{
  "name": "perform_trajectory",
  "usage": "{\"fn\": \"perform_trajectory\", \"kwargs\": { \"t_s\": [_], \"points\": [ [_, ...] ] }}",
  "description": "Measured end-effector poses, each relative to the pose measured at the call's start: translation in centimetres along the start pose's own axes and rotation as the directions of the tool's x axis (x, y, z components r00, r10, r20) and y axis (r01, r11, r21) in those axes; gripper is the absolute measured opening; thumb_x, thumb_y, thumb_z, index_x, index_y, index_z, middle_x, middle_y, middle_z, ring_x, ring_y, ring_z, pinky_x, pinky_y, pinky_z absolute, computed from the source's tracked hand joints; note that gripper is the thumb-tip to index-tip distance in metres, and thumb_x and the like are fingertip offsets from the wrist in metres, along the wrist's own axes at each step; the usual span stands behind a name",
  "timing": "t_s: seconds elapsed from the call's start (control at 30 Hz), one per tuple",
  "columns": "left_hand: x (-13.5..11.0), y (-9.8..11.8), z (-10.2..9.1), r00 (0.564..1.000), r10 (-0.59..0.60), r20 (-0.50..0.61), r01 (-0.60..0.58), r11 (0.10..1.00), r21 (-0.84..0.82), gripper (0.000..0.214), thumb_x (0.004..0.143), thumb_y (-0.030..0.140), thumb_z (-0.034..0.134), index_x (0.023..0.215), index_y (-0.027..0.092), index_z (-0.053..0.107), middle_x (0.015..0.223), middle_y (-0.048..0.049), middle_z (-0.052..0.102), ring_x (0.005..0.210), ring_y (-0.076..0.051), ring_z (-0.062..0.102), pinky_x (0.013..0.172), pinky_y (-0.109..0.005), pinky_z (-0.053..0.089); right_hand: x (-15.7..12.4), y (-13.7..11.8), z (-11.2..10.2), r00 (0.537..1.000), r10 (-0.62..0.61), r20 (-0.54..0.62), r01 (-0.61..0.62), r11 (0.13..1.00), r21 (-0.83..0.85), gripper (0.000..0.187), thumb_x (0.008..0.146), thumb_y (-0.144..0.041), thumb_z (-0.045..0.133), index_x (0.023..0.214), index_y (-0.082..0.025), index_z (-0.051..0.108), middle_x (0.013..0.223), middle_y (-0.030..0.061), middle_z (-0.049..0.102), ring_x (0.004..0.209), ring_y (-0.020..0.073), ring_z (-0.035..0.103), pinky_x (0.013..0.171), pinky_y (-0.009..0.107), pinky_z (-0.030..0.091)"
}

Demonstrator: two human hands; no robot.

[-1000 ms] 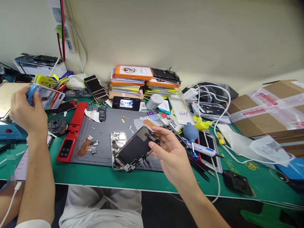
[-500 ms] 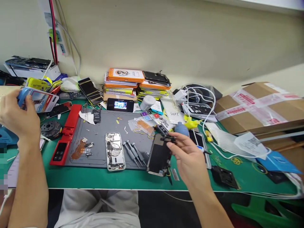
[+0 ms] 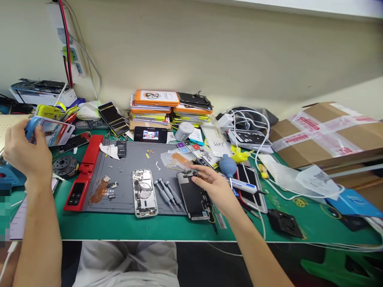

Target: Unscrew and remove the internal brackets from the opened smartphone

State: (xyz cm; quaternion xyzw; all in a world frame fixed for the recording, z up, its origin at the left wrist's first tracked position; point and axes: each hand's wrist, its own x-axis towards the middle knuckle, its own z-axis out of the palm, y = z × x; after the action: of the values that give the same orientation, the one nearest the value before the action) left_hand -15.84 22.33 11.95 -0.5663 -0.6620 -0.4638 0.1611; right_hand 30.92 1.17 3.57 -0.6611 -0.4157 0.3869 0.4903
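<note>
My right hand rests on the top end of a black phone screen panel that lies face down on the right edge of the grey work mat. Its fingers still pinch the panel's upper edge. An opened phone body lies in the middle of the mat, with three grey screwdrivers between it and the panel. My left hand is raised at the far left, closed on a blue-topped packaged item.
A red tool case lies left of the mat. Stacked orange and yellow boxes stand at the back. White cables, a blue air blower, phones and a cardboard box crowd the right side.
My right hand carried the screen panel from above the opened phone body to the right and laid it flat on the mat's right edge. The left hand stayed raised with its package.
</note>
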Motion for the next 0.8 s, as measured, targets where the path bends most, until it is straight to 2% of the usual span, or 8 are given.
{"fn": "perform_trajectory", "kwargs": {
  "t_s": [0.2,0.3,0.47,0.53,0.6,0.67,0.73,0.8],
  "points": [
    [-0.1,0.1,-0.1,1.0,0.011,-0.008,-0.011,1.0,-0.017,0.043,0.098,0.018,0.069,0.14,0.008,0.075,0.138,-0.0224,0.077,0.133,-0.043,0.07,0.117,-0.062,0.051,0.6,0.7,1.0,0.999,-0.045,-0.006,0.044,0.987,-0.154,0.058,0.08,-0.062,0.081,0.125,-0.026,0.077,0.14,0.0117,0.076,0.115,0.032,0.075,0.102,0.05,0.062],
    [-0.3,0.1,-0.1,1.0,0.019,0.001,-0.019,1.0,-0.022,0.042,0.1,0.017,0.068,0.14,0.008,0.075,0.138,-0.0226,0.077,0.132,-0.043,0.071,0.117,-0.061,0.051,-0.1,0.7,0.9,0.997,-0.066,-0.027,0.057,0.967,-0.249,0.054,0.088,-0.065,0.073,0.127,-0.027,0.077,0.137,0.0108,0.077,0.125,0.0333,0.073,0.107,0.051,0.061],
    [-0.8,0.2,-0.2,1.0,-0.008,0.001,0.008,0.999,-0.051,0.037,0.104,0.019,0.068,0.138,0.008,0.075,0.136,-0.0215,0.077,0.13,-0.04,0.07,0.118,-0.059,0.049,-0.3,-0.2,0.8,0.988,-0.145,-0.044,0.116,0.909,-0.4,0.048,0.101,-0.065,0.06,0.129,-0.03,0.077,0.132,0.0086,0.08,0.124,0.0353,0.075,0.113,0.058,0.055],
    [-1.2,0.0,-0.2,1.0,-0.029,0.001,0.029,0.997,-0.067,0.033,0.106,0.021,0.067,0.136,0.008,0.074,0.133,-0.0204,0.077,0.127,-0.038,0.071,0.118,-0.056,0.05,0.3,-1.0,1.5,0.976,-0.208,-0.058,0.163,0.887,-0.433,0.049,0.103,-0.066,0.056,0.128,-0.029,0.076,0.126,0.0097,0.081,0.118,0.037,0.076,0.109,0.06,0.055],
    [-1.7,-0.3,-0.2,1.0,-0.013,-0.01,0.013,0.999,-0.041,0.027,0.108,0.023,0.068,0.132,0.012,0.075,0.127,-0.0168,0.08,0.121,-0.034,0.074,0.112,-0.049,0.054,1.6,-2.0,3.1,0.961,-0.275,-0.017,0.241,0.869,-0.432,0.049,0.104,-0.066,0.055,0.127,-0.029,0.075,0.122,0.0098,0.082,0.109,0.0358,0.078,0.1,0.056,0.059],
    [-2.1,-0.8,0.0,1.0,0.013,-0.023,-0.013,1.0,-0.01,0.024,0.109,0.026,0.067,0.13,0.018,0.075,0.126,-0.0132,0.08,0.12,-0.031,0.075,0.108,-0.042,0.056,3.5,-3.3,5.7,0.92,-0.37,0.134,0.39,0.812,-0.435,0.046,0.108,-0.063,0.052,0.131,-0.028,0.072,0.124,0.0094,0.081,0.104,0.0325,0.079,0.091,0.049,0.062],
    [-2.5,-1.2,0.2,0.999,0.031,-0.024,-0.032,0.999,-0.028,0.024,0.113,0.029,0.061,0.131,0.019,0.074,0.127,-0.0135,0.08,0.12,-0.03,0.075,0.107,-0.04,0.055,5.6,-4.8,9.5,0.812,-0.464,0.354,0.582,0.687,-0.436,0.044,0.114,-0.054,0.045,0.141,-0.027,0.067,0.131,0.0099,0.079,0.108,0.03,0.08,0.091,0.045,0.064],
    [-2.8,-1.5,0.3,0.998,0.045,-0.033,-0.045,0.999,-0.022,0.026,0.116,0.032,0.057,0.131,0.02,0.074,0.128,-0.0136,0.08,0.119,-0.03,0.076,0.105,-0.039,0.056,7.8,-6.5,14.1,0.718,-0.483,0.501,0.687,0.607,-0.399,0.042,0.116,-0.045,0.044,0.146,-0.027,0.066,0.138,0.0093,0.077,0.119,0.0297,0.077,0.103,0.046,0.062]
  ]
}}
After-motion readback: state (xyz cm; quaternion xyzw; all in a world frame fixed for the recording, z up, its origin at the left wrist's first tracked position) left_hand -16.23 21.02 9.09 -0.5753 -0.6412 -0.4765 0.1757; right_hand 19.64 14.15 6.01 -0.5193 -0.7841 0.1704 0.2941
